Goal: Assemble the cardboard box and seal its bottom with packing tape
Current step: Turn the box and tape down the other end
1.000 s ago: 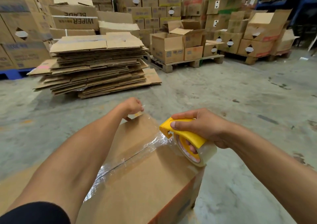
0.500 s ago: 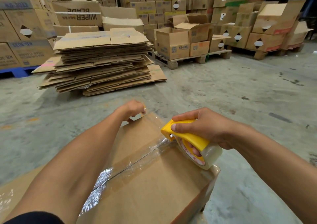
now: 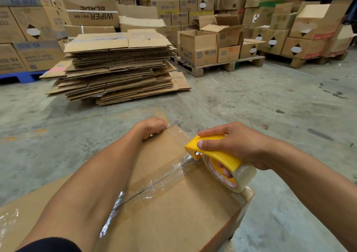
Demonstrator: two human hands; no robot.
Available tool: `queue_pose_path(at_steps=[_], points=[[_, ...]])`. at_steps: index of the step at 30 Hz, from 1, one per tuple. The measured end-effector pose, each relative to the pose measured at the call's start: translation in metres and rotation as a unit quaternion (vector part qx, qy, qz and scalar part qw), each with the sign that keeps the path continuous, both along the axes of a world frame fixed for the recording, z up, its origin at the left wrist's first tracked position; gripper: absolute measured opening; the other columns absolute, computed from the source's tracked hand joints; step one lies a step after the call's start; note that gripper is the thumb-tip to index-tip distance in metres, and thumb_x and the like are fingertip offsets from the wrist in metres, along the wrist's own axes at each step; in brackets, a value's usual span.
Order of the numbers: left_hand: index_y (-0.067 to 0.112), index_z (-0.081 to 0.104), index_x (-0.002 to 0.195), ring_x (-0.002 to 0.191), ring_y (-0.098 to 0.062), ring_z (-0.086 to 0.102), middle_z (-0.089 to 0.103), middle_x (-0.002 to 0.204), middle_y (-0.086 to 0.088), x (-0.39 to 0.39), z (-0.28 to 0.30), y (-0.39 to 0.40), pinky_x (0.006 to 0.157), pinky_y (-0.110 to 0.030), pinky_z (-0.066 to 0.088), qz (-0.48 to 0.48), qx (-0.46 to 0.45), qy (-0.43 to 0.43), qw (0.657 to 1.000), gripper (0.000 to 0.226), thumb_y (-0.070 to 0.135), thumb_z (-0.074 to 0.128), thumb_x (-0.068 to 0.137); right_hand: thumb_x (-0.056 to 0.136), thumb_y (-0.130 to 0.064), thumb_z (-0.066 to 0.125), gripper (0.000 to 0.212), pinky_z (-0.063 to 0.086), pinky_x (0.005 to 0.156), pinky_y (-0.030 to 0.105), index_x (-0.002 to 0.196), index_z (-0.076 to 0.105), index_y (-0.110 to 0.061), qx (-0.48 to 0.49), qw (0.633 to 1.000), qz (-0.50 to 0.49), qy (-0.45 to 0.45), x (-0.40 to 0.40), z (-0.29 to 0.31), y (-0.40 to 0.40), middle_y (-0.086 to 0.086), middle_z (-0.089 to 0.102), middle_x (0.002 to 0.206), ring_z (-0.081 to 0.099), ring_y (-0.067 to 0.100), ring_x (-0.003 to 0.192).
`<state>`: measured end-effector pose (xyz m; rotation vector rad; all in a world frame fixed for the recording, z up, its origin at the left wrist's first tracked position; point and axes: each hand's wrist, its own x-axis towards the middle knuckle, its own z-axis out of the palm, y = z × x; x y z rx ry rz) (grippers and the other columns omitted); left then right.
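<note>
Head view: glossy clear tape across matte corrugated box.

Two hands, one yellow tape dispenser, one box being taped, one stack of flattened cartons.

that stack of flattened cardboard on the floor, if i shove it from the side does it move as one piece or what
Probably not as one. The flattened cardboard stack is loose sheets with edges jutting unevenly, so upper layers would likely slide and fan out. A single sheet looks light but broad, and would likely sag or fold at its creases when lifted. The whole pile is probably heavy and may drag on the rough concrete floor.
</note>
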<state>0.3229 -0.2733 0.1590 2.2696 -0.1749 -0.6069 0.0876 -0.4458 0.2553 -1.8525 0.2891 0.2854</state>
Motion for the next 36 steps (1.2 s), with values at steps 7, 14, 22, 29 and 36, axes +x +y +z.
queue_pose_path(at_steps=[7, 14, 22, 29, 36], points=[[0.006, 0.062, 0.125, 0.097, -0.032, 0.066, 0.069, 0.107, -0.018, -0.005, 0.002, 0.0, 0.094, -0.05, 0.053, -0.001, 0.007, 0.094, 0.996, 0.04, 0.025, 0.043, 0.096, 0.079, -0.028, 0.081, 0.045, 0.057, 0.047, 0.034, 0.122, 0.068, -0.029, -0.006, 1.0, 0.002, -0.004, 0.0, -0.001, 0.0, 0.022, 0.074, 0.086, 0.061, 0.027, 0.044], [0.019, 0.017, 0.156, 0.126, -0.028, 0.051, 0.031, 0.157, -0.008, -0.002, -0.007, -0.002, 0.091, -0.03, 0.046, 0.034, -0.008, -0.012, 0.999, 0.069, 0.028, 0.049, 0.096, 0.08, -0.026, 0.08, 0.042, 0.055, 0.043, 0.031, 0.121, 0.069, -0.028, -0.002, 1.0, -0.006, -0.011, -0.001, -0.001, -0.001, 0.008, 0.07, 0.062, 0.059, 0.026, 0.041], [0.014, 0.07, 0.114, 0.093, -0.011, 0.069, 0.074, 0.101, -0.002, -0.015, -0.005, 0.013, 0.094, -0.033, 0.051, -0.025, -0.093, -0.299, 0.949, 0.032, 0.024, 0.043, 0.098, 0.082, -0.021, 0.079, 0.046, 0.053, 0.04, 0.029, 0.126, 0.065, -0.021, 0.009, 1.0, -0.008, -0.004, -0.004, 0.0, 0.0, 0.013, 0.071, 0.067, 0.058, 0.025, 0.038], [0.018, 0.073, 0.103, 0.098, -0.017, 0.061, 0.069, 0.104, -0.001, -0.025, -0.004, 0.011, 0.085, -0.03, 0.042, -0.144, 0.005, -0.206, 0.968, 0.055, 0.056, 0.033, 0.097, 0.083, -0.017, 0.077, 0.046, 0.054, 0.04, 0.031, 0.127, 0.063, -0.015, -0.003, 1.0, -0.004, -0.007, -0.004, 0.001, 0.004, 0.02, 0.068, 0.069, 0.056, 0.025, 0.038], [0.024, 0.026, 0.154, 0.147, -0.001, 0.012, 0.022, 0.159, 0.012, -0.061, -0.009, -0.002, 0.121, -0.028, 0.006, -0.334, 0.05, -0.312, 0.888, 0.051, 0.034, 0.018, 0.104, 0.087, -0.019, 0.074, 0.034, 0.051, 0.038, 0.026, 0.12, 0.064, -0.015, -0.022, 1.0, 0.008, 0.003, 0.004, -0.001, 0.002, 0.014, 0.065, 0.056, 0.054, 0.021, 0.034]])
